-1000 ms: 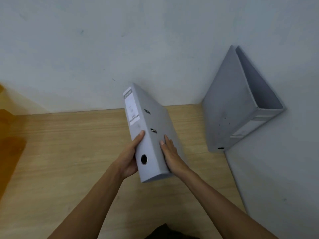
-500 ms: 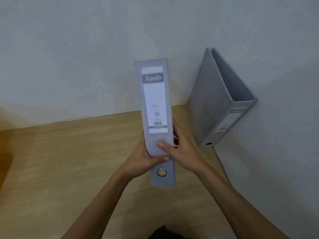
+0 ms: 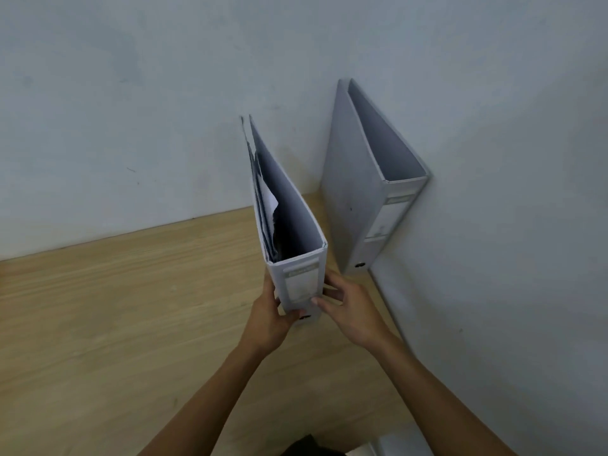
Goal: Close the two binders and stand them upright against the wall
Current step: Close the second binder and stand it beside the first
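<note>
A grey lever-arch binder (image 3: 297, 225) stands upright on the wooden table (image 3: 115, 307), its labelled spine facing me and papers showing inside from above. My left hand (image 3: 269, 319) grips the lower left of its spine, thumb across the front near the finger hole. My right hand (image 3: 348, 311) holds the spine's right edge with its fingertips. A second grey binder (image 3: 355, 192) stands upright in the corner, against the right wall (image 3: 510, 225), a little apart from the one I hold.
The back wall (image 3: 148, 110) meets the table just behind both binders. A narrow strip of tabletop lies between the two binders. A dark object (image 3: 309, 447) and a pale one sit at the bottom edge.
The binder in my hands went from tilted, to spine-up in the air, to standing upright on the table closer to the corner. Both hands slid down to the spine's base.
</note>
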{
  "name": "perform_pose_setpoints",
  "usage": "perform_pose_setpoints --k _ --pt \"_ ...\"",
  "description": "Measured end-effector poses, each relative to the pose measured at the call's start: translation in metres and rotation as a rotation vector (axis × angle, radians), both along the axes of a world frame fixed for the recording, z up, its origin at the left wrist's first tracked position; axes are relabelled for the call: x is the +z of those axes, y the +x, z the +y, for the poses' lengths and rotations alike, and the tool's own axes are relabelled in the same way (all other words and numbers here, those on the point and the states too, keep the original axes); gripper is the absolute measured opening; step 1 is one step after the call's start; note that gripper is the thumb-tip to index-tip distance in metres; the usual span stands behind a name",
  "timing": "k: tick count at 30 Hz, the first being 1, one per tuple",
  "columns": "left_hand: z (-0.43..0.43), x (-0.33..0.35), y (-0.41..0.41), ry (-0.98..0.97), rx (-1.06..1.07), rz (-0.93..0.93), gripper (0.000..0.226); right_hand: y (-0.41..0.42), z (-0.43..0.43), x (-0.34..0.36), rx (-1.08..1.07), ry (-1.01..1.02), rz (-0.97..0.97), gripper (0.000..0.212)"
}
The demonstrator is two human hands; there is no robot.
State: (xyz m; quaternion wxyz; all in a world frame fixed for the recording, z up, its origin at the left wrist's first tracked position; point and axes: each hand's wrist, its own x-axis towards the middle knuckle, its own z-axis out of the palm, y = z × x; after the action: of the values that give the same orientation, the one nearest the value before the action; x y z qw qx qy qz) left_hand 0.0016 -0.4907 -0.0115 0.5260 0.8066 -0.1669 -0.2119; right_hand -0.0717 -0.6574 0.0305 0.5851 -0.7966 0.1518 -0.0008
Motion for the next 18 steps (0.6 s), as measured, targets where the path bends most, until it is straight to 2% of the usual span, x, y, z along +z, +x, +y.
perform_pose_setpoints --k 4,12,18 --pt "-0.019 0.002 0.011 -0.003 -0.054 -0.008 0.106 -0.001 -0.017 -0.004 -0.093 -0.035 0.003 0.051" --pt "-0.062 0.002 0.031 0.036 -0.080 -0.015 0.107 0.008 -0.035 -0.011 -0.358 -0.218 -0.006 0.029" --pt "-0.085 0.007 0.049 0.109 -0.121 -0.026 0.110 0.022 -0.053 -0.017 -0.528 -0.074 0.089 0.019"
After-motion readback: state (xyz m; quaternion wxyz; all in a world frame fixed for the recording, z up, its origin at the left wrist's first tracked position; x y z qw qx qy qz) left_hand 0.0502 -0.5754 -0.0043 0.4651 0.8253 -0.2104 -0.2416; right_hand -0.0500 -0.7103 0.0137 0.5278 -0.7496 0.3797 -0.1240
